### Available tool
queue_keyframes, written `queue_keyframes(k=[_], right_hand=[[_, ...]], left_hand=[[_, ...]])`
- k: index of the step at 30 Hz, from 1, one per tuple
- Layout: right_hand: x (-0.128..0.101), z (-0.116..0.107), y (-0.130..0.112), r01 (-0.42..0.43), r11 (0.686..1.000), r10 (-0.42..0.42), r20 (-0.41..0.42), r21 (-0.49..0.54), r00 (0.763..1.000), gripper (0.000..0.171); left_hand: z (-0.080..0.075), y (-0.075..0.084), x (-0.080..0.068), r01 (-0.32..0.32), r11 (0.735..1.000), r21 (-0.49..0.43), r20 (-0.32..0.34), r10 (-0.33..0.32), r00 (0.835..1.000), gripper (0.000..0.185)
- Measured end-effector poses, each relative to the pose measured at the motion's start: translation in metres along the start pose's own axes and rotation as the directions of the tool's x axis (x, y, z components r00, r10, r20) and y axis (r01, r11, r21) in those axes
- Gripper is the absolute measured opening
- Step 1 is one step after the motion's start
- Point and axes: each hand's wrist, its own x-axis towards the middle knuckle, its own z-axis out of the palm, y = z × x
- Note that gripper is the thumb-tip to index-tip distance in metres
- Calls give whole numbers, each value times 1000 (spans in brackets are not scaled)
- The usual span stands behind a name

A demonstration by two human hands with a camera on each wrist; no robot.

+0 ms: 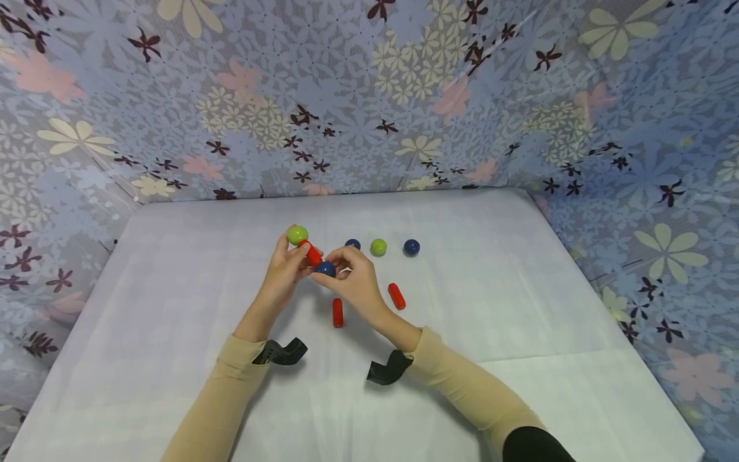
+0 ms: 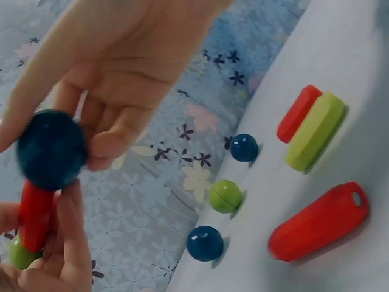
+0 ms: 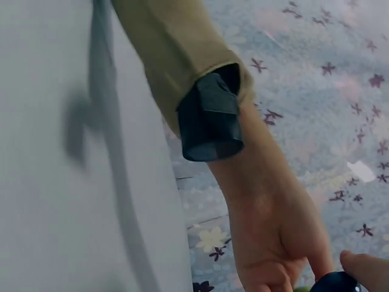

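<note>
My left hand (image 1: 280, 274) grips a short red rod (image 1: 312, 254), over the left-middle of the table. At the rod's far end sits a glossy green ball (image 1: 297, 235), by the left fingertips. A dark blue ball (image 1: 326, 269) is pinched between the thumb and fingers of my right hand (image 1: 362, 287), right at the rod's near end. In the left wrist view the blue ball (image 2: 51, 149) overlaps the top of the red rod (image 2: 35, 216), and the green ball (image 2: 22, 254) is partly hidden behind the left fingers.
On the white-covered table (image 1: 519, 289) lie a blue ball (image 1: 412, 248), a green ball (image 1: 378, 247) and another blue ball (image 1: 353, 244). Nearer are two red rods (image 1: 337, 313). A green rod (image 2: 316, 132) shows beside one in the left wrist view. Flowered cloth (image 1: 346, 96) hangs behind.
</note>
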Motion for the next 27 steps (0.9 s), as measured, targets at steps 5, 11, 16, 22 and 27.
queue_keyframes(k=[5, 11, 16, 22, 27], right_hand=[[-4, 11, -4, 61, 998, -61, 0, -21, 998, 32], [-8, 17, -6, 80, 997, -80, 71, -1, 994, 35], [-6, 11, 6, 75, 997, -75, 69, -4, 995, 26], [-2, 5, 56, 23, 987, -11, 74, -160, 997, 16], [-11, 4, 73, -20, 951, 82, 191, -309, 978, 18]], left_hand=[[5, -3, -3, -9, 998, 64, -32, 11, 999, 53], [6, -5, -4, -24, 998, 51, -57, 27, 998, 46], [5, -4, -2, -15, 999, 31, -81, 17, 997, 47], [3, -3, -2, -19, 1000, 15, -97, 21, 995, 50], [1, -4, -2, -15, 999, 30, -92, 18, 996, 50]])
